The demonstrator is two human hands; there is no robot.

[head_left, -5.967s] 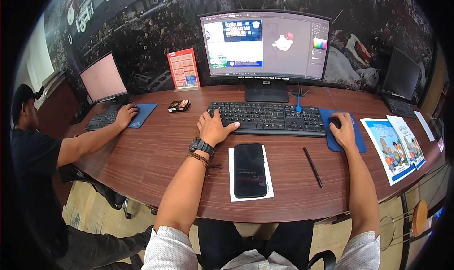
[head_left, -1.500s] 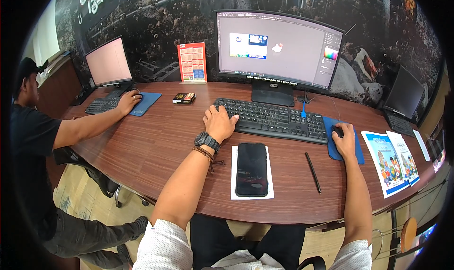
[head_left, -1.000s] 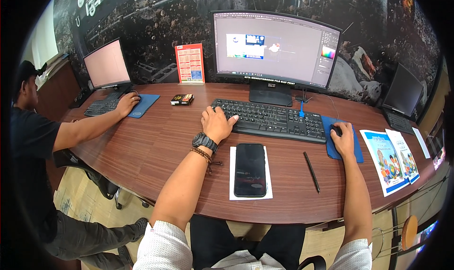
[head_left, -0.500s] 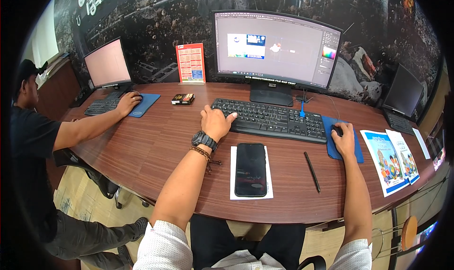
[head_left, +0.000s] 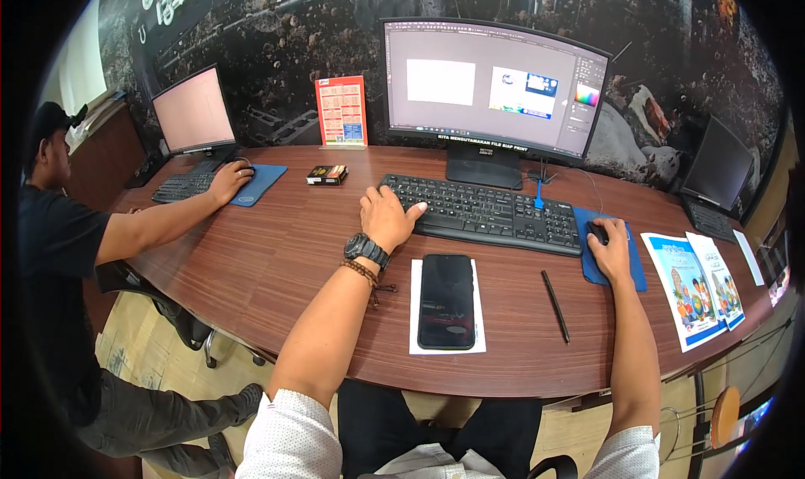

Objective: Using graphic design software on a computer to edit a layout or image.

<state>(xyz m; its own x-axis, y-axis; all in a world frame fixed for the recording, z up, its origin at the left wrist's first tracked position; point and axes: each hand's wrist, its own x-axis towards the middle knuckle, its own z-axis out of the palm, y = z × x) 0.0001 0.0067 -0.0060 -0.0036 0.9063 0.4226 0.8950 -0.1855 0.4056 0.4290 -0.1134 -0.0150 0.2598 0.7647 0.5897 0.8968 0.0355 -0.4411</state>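
My left hand (head_left: 387,216) rests on the left end of a black keyboard (head_left: 486,213), fingers spread over the keys; a black watch and bead bracelet sit on that wrist. My right hand (head_left: 610,246) covers a black mouse (head_left: 597,230) on a blue mouse pad (head_left: 584,252). Behind the keyboard stands a wide curved monitor (head_left: 493,83) showing a grey design program. A black phone (head_left: 446,299) lies on a white sheet of paper (head_left: 414,311) near the desk's front edge, between my arms.
A black pen (head_left: 554,304) lies right of the phone. Printed leaflets (head_left: 692,288) sit at the right. A co-worker at the left holds a mouse by a second monitor (head_left: 193,111). A red card stand (head_left: 340,111), a small dark box (head_left: 326,174) and a laptop (head_left: 714,177) stand further back.
The monitor's picture has changed: a white blank page now shows beside the coloured artwork, which sits further right. My hands stay on the keyboard and mouse.
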